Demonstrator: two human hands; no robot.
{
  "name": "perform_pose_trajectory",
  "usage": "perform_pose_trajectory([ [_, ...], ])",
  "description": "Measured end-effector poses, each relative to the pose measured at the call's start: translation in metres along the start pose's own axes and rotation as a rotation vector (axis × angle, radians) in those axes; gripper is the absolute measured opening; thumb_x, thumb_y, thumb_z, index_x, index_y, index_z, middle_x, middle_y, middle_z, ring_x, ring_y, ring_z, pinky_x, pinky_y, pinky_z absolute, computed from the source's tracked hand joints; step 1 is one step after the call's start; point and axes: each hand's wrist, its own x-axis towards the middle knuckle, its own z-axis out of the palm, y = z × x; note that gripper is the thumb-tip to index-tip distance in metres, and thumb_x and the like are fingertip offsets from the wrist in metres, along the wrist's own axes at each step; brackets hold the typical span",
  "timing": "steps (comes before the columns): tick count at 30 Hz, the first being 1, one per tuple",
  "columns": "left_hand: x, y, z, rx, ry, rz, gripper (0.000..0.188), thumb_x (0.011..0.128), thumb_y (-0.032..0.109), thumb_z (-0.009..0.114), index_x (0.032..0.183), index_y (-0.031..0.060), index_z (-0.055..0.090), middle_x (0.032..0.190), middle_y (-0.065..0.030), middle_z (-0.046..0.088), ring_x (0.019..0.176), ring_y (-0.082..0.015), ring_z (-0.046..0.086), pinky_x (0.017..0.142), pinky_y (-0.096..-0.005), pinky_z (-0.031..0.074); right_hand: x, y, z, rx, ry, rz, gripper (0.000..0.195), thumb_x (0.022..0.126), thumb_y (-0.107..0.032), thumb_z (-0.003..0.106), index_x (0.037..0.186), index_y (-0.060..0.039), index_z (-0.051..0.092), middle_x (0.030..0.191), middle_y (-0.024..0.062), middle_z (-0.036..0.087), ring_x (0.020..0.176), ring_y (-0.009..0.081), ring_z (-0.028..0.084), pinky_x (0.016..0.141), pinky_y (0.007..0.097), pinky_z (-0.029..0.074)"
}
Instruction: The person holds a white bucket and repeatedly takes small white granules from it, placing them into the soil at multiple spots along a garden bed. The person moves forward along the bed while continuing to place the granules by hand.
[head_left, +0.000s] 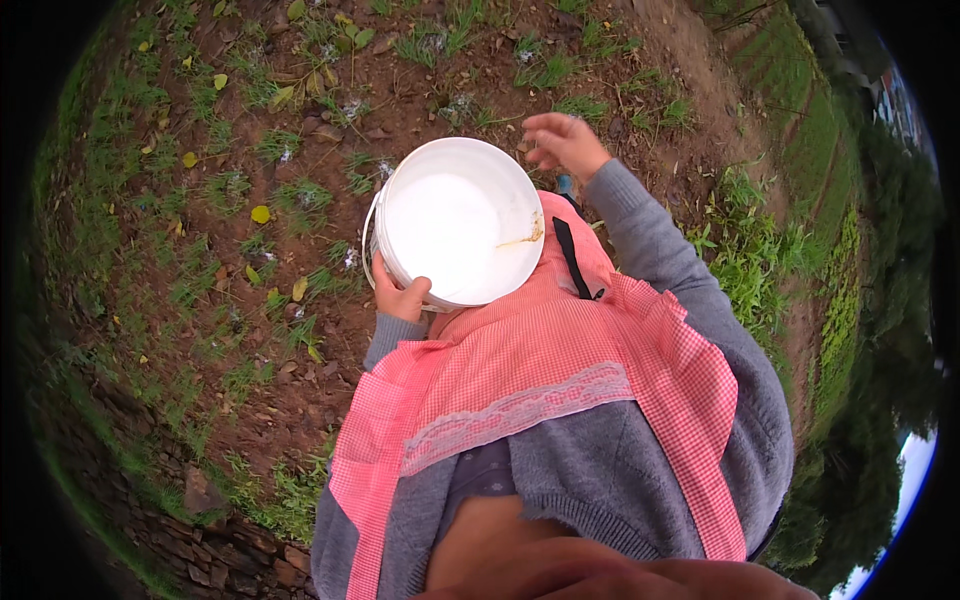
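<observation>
A white plastic bucket (525, 195) is tilted in front of my apron, its mouth facing up toward me. My left hand (400, 297) grips the bucket's near-left side, thumb over the rim and fingers around the outside. The wire-like white handle (367, 238) hangs along the left side. A brown stain (535, 228) marks the inner wall at right. Bright white fills the bucket's inside; whether it is material or bare bottom I cannot tell. To the right of the rim, apart from it, my right hand (564, 144) hovers over the soil with fingers loosely bent and apart.
Brown soil (330, 352) carries tufts of grass (300, 196), several with small white granules (351, 109) on them. Yellow leaves (260, 214) lie scattered. Stacked stones (247, 551) edge the lower left. Leafy green plants (750, 262) grow at right. I wear a red checked apron (525, 345).
</observation>
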Motion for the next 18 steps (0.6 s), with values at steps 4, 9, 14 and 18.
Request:
perform_pose_trajectory([
  [4, -0.003, 0.004, 0.026, 0.012, 0.053, 0.007, 0.088, 0.057, 0.006, 0.059, 0.134, -0.0007, 0.015, 0.118, -0.0186, 0.043, 0.103, -0.0254, 0.048, 0.083, -0.0329, 0.043, 0.009, 0.058, 0.079, -0.774, -0.691, -0.104, 0.030, 0.078, -0.013, 0.053, 0.107, -0.0070, 0.055, 0.096, 0.0141, 0.060, 0.070, 0.0207, 0.063, 0.064, 0.0340, 0.052],
  [9, -0.001, -0.016, 0.085, -0.069, 0.195, 0.134, 0.090, 0.057, 0.002, 0.059, 0.135, -0.0010, 0.014, 0.117, -0.0180, 0.044, 0.098, -0.0232, 0.051, 0.079, -0.0317, 0.045, 0.047, 0.152, 0.074, -1.560, -0.820, -0.525, 0.020, 0.076, -0.007, 0.053, 0.094, -0.0030, 0.060, 0.095, 0.0161, 0.055, 0.085, 0.0306, 0.059, 0.069, 0.0398, 0.050],
  [14, -0.035, -0.035, 0.141, -0.063, 0.360, -0.067, 0.087, 0.058, 0.000, 0.058, 0.135, -0.0012, 0.016, 0.107, -0.0167, 0.051, 0.085, -0.0207, 0.057, 0.069, -0.0307, 0.049, 0.043, 0.182, 0.021, -1.531, -1.081, -0.518, 0.021, 0.078, -0.008, 0.051, 0.095, -0.0017, 0.061, 0.097, 0.0171, 0.057, 0.085, 0.0316, 0.059, 0.070, 0.0382, 0.050],
  [18, -0.051, -0.043, 0.175, -0.119, 0.443, -0.088, 0.080, 0.058, -0.004, 0.049, 0.133, 0.0006, 0.019, 0.112, -0.0171, 0.049, 0.090, -0.0263, 0.057, 0.068, -0.0328, 0.052, 0.056, 0.183, -0.013, -1.058, -1.076, -0.258, 0.021, 0.080, -0.007, 0.046, 0.093, -0.0001, 0.061, 0.090, 0.0183, 0.060, 0.083, 0.0321, 0.059, 0.068, 0.0366, 0.049],
])
